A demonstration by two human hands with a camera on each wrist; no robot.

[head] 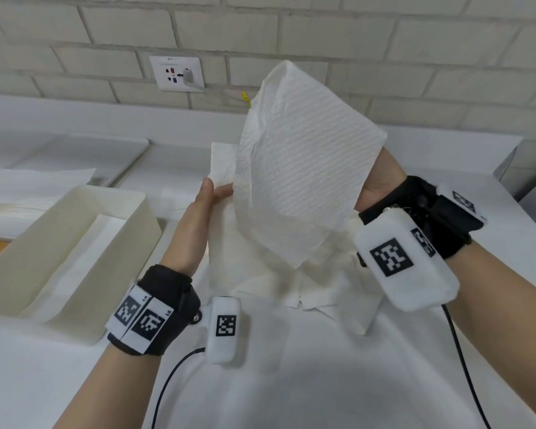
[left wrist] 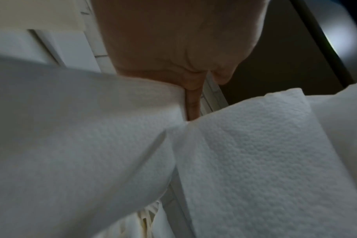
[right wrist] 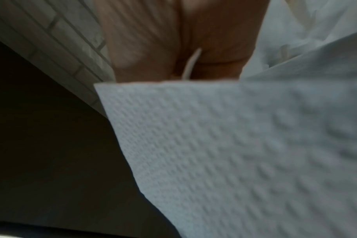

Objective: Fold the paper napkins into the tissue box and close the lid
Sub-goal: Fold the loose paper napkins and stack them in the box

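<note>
The right hand (head: 381,181) grasped a napkin (head: 304,168), lifted above the desk (head: 291,382), its fingers hidden behind the sheet. The left hand (head: 205,205), fingers straight and released, touched the napkin's left edge. More napkins (head: 279,283) lay below both hands. The box (head: 59,258) stood uncovered left of the left hand.

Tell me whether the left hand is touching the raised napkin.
Touching. In the head view the left hand lies with its fingers against the edge of the raised napkin; the left wrist view shows paper tucked against a finger.
</note>
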